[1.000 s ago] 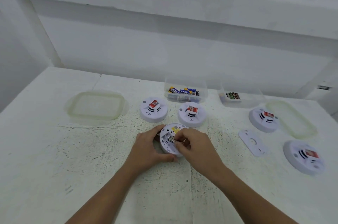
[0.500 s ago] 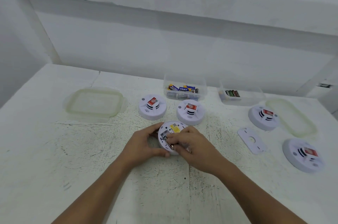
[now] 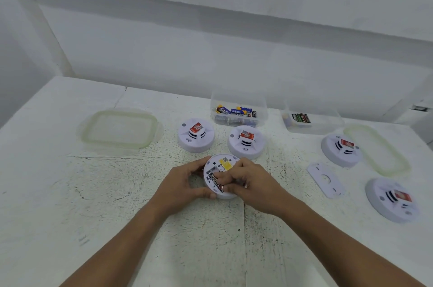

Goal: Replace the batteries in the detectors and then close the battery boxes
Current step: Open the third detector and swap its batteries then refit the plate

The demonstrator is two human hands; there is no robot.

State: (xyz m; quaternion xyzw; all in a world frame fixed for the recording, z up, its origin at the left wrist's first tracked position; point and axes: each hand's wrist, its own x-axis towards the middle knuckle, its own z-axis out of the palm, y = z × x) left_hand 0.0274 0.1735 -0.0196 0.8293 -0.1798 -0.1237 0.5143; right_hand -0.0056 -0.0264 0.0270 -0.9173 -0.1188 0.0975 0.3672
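Note:
A round white detector (image 3: 220, 164) lies upside down on the table, its battery box open and a yellow label showing. My left hand (image 3: 182, 183) grips its left rim, thumb at the near side. My right hand (image 3: 248, 181) lies over the right half, its fingertips pinching a battery (image 3: 216, 181) that sits in the box. A flat white cover plate (image 3: 324, 179) lies to the right. Several other detectors stand face up: two behind (image 3: 196, 134) (image 3: 246, 141) and two at the right (image 3: 341, 149) (image 3: 392, 198).
A clear tub of blue and yellow batteries (image 3: 237, 113) and a second clear tub with dark batteries (image 3: 304, 120) stand at the back. One container lid (image 3: 119, 130) lies at the left, another lid (image 3: 377, 149) at the far right. A white wall rises behind the table.
My right fingers have shifted from the middle of the battery box down to the battery at its near side. My left hand keeps hold of the rim. The camera has tilted slightly.

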